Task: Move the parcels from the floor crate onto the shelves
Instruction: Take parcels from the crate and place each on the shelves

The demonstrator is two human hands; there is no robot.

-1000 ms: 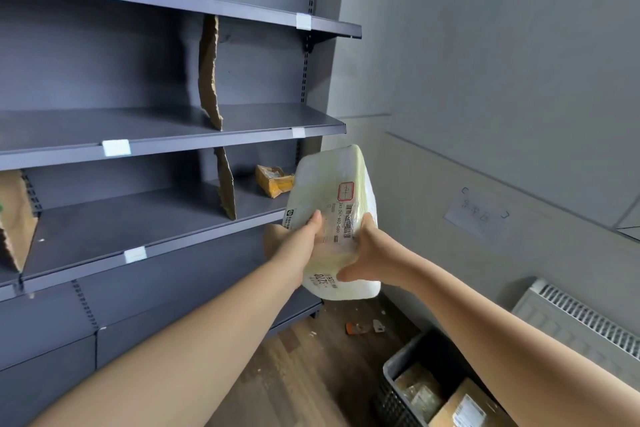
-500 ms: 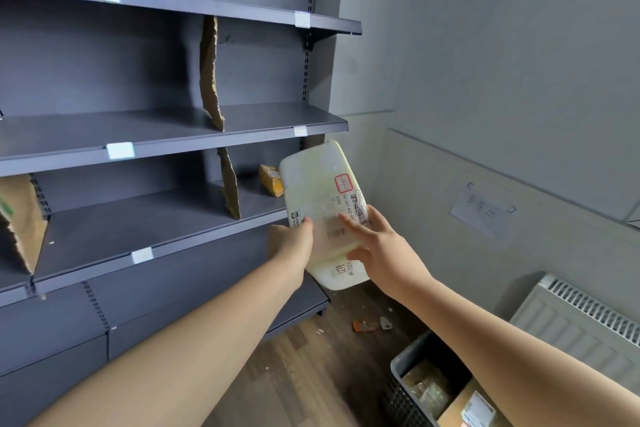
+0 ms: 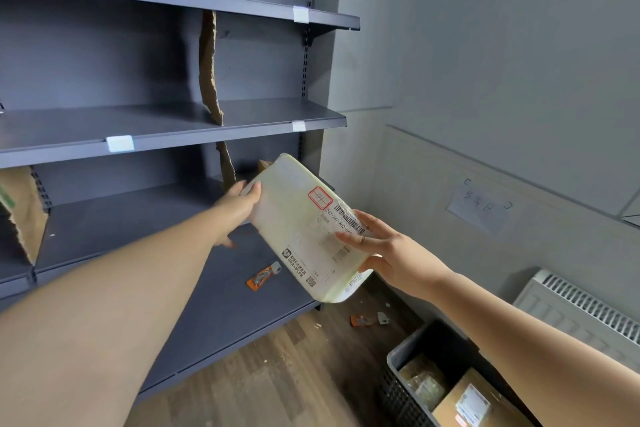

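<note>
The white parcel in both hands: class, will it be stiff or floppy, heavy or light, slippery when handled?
Probably stiff: the white parcel shows no sag though the left hand and right hand grip only opposite ends. Likely light, since it is held tilted in mid-air. Its smooth wrap may slip.

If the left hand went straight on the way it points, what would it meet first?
Likely the cardboard divider on the shelf, just past the parcel the left hand holds; depth is unclear.

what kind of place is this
Probably a parcel storeroom or pickup point: dark metal shelves with label tags and cardboard dividers, a white parcel bearing a barcode label, and a floor crate holding more parcels.
</note>
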